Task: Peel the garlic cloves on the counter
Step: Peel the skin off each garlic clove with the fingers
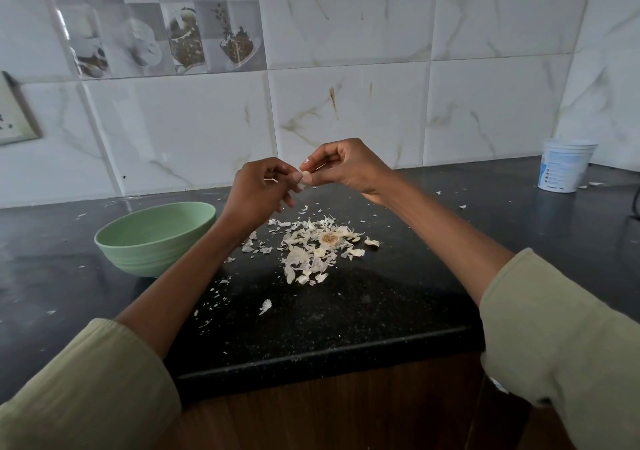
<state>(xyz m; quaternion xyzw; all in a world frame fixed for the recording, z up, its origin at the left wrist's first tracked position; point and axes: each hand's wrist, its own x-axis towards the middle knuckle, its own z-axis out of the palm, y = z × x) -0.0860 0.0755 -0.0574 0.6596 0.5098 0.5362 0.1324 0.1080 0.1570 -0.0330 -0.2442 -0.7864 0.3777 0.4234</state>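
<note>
I see one garlic clove (306, 174) raised over the counter (346, 311), pinched between my left hand (258, 191) and right hand (341, 169). One green bowl (152, 242) and one white tub (566, 165) stand there; their contents are hidden from me.

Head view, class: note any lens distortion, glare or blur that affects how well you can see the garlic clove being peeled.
Head view: wide-angle bending curves the tile lines and counter edge; soft glare streaks the wall tiles; light is dim and even; the garlic clove, pinched between left hand and right hand, is small and slightly soft.
</note>
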